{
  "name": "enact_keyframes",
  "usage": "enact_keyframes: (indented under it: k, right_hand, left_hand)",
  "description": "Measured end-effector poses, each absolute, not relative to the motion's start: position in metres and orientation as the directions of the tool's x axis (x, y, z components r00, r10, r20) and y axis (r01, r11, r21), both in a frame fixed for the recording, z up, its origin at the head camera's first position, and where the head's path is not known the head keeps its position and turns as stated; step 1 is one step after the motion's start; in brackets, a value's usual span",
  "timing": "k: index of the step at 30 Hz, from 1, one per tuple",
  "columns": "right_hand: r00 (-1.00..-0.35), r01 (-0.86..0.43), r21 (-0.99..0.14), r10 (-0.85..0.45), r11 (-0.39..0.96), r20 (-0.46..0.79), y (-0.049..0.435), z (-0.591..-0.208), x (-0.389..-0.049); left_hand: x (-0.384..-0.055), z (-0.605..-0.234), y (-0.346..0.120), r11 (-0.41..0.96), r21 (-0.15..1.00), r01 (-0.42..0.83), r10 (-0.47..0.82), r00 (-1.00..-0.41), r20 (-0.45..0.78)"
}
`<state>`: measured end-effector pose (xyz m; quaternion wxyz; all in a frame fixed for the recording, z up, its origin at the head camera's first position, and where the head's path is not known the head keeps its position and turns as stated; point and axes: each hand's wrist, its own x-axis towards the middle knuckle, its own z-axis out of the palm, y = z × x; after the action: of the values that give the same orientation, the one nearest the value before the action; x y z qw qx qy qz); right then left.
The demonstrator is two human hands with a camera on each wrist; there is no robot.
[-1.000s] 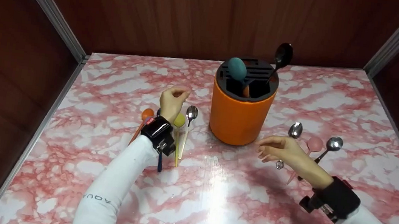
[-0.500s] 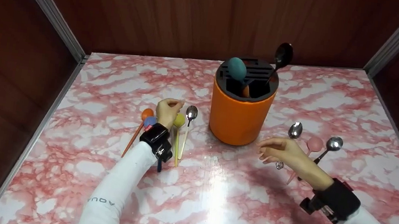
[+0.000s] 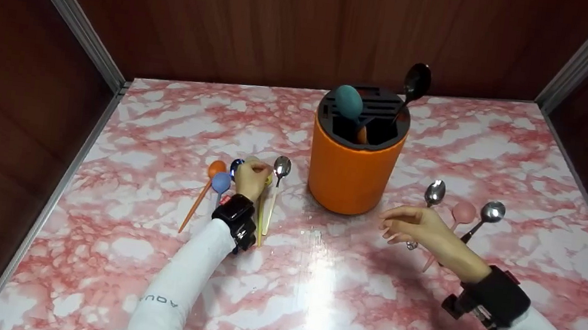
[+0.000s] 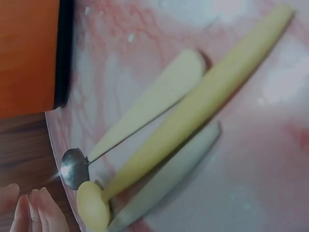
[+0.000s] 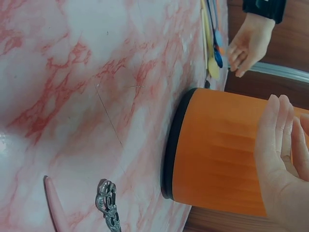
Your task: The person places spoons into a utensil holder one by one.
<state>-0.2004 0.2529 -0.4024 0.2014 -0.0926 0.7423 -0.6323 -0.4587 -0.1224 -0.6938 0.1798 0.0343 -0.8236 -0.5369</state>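
My left hand (image 3: pixel 251 180), holding nothing, hovers over the heads of a yellow spoon (image 4: pixel 193 113) and a pale grey-green spoon (image 4: pixel 169 179). Its fingertips (image 4: pixel 43 210) show just off the yellow spoon's head in the left wrist view. Beside these lies a metal spoon with a cream handle (image 3: pixel 270 212). To the left are a dark blue spoon (image 3: pixel 236 166), a light blue spoon (image 3: pixel 221 181) and an orange spoon (image 3: pixel 198 204). Loosely bent and holding nothing, my right hand (image 3: pixel 426 230) hangs near the orange utensil holder (image 3: pixel 351 180).
A teal spoon (image 3: pixel 349 102) and a black spoon (image 3: pixel 417 82) stand in the holder. On the right lie an ornate metal spoon (image 3: pixel 435 192), a pink spoon (image 3: pixel 464 212) and a dark-handled metal spoon (image 3: pixel 492 212). Wooden panels (image 3: pixel 311 27) wall the table.
My left hand has come down and nearer, from beyond the spoon heads to just over the yellow and grey-green ones. The right hand has barely moved.
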Motion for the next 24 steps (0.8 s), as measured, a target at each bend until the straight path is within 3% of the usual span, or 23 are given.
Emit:
enact_keyframes:
  k: [2,4,6,16,18,24]
  right_hand:
    - [-0.903,0.117,-0.977,-0.391,0.18,-0.18,0.253,-0.403,-0.2]
    - [-0.903,0.115,-0.978,-0.392,0.172,-0.175,0.254,-0.404,-0.199]
    - [-0.903,0.114,-0.98,-0.394,0.162,-0.17,0.254,-0.405,-0.199]
    - [-0.903,0.131,-0.982,-0.393,0.137,-0.175,0.257,-0.409,-0.199]
    - [-0.902,0.131,-0.981,-0.395,0.14,-0.177,0.257,-0.41,-0.198]
    - [-0.901,0.112,-0.978,-0.398,0.174,-0.174,0.259,-0.412,-0.198]
  left_hand:
    - [-0.482,-0.732,-0.129,0.44,0.89,0.123,-0.241,-0.938,0.248]
    - [-0.489,-0.745,-0.132,0.445,0.89,0.093,-0.24,-0.946,0.219]
    - [-0.477,-0.733,-0.129,0.434,0.898,0.072,-0.241,-0.951,0.193]
    - [-0.375,-0.592,-0.096,0.439,0.894,0.095,-0.182,-0.964,0.192]
    - [-0.369,-0.584,-0.093,0.446,0.887,0.121,-0.17,-0.961,0.216]
    - [-0.39,-0.617,-0.087,0.583,0.801,0.132,-0.173,-0.944,0.281]
